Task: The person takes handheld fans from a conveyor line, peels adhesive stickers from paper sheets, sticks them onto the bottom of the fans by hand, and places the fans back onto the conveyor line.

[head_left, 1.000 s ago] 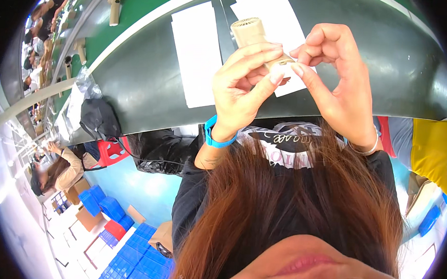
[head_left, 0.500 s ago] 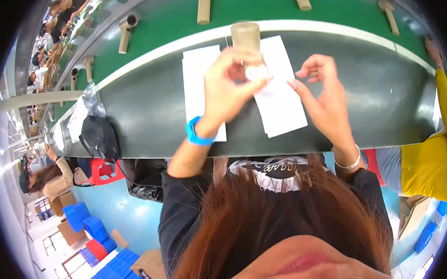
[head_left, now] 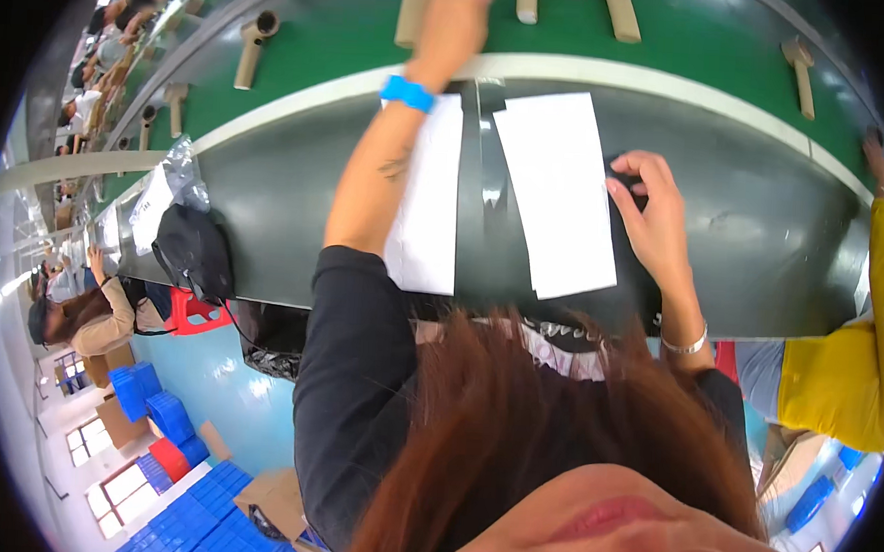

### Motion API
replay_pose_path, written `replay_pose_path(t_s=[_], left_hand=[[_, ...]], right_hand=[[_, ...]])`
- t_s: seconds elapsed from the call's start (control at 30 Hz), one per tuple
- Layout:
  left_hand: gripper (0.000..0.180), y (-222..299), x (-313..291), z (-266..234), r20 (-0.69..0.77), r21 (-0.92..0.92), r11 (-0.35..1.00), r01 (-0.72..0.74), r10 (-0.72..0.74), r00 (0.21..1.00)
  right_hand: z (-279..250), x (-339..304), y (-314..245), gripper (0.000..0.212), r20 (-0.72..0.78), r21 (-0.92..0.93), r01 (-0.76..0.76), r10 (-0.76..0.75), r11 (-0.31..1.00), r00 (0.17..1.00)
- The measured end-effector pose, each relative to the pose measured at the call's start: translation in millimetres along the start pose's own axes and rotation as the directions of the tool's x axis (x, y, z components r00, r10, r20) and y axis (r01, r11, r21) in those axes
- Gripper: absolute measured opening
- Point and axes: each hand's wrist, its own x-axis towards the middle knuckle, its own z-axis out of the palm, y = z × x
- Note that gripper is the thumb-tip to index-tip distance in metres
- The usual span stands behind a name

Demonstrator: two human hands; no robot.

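Observation:
My left hand (head_left: 455,32) is stretched out over the green belt (head_left: 324,34), blurred by motion. It overlaps a beige piece shaped like a hair dryer (head_left: 411,16), and I cannot make out whether its fingers grip it. Under my left forearm lies a stack of white paper sheets (head_left: 430,206). My right hand (head_left: 657,211) is open, thumb and fingers bent but apart, with fingertips by the right edge of a second white paper stack (head_left: 562,197). To the right of my left hand, a beige handle with a white end (head_left: 526,1) lies on the belt.
More beige dryer-shaped pieces (head_left: 624,16) lie along the belt, behind a pale curved rail (head_left: 569,68). A black bag (head_left: 195,250) and a clear plastic bag (head_left: 182,171) sit at the left of the dark table (head_left: 760,221). A person in yellow (head_left: 837,382) is at the right.
My left hand has gone from above the papers, where it held a beige piece with a white end, out over the belt. A white-ended piece now lies there. My right hand has dropped slightly nearer me.

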Motion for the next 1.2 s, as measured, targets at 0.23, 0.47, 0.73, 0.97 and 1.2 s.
replay_pose_path(t_s=[0.23,0.47,0.73,0.97,1.2], left_hand=[[0.018,-51.1,-29.1,-82.8,0.081,0.070,0.993,0.093,-0.098,0.992],[0.018,77.1,-20.1,-188.0,-0.204,-0.107,0.951,0.291,-0.307,0.929],[0.038,158.8,-85.6,-159.9,-0.053,-0.324,0.933,-0.158,0.149,0.987],[0.032,179.7,-100.4,-162.5,0.249,-0.766,0.569,0.300,-0.167,0.954],[0.034,196.6,-112.1,-163.2,0.368,-0.865,0.239,0.442,-0.298,0.881]], right_hand=[[-1.5,-28.2,-12.4,0.013,0.151,0.045,-0.027,0.020,0.999,0.988],[17.7,-84.3,-17.9,0.011,0.106,-0.053,-0.029,0.034,0.998,0.994],[30.6,-88.0,-26.8,0.009,0.037,-0.107,0.003,0.001,0.994,0.999],[22.4,-93.8,-24.3,0.008,0.108,-0.237,0.061,-0.036,0.970,0.993],[-30.1,-88.1,-35.3,0.004,0.125,0.580,-0.142,0.085,0.802,0.988]])
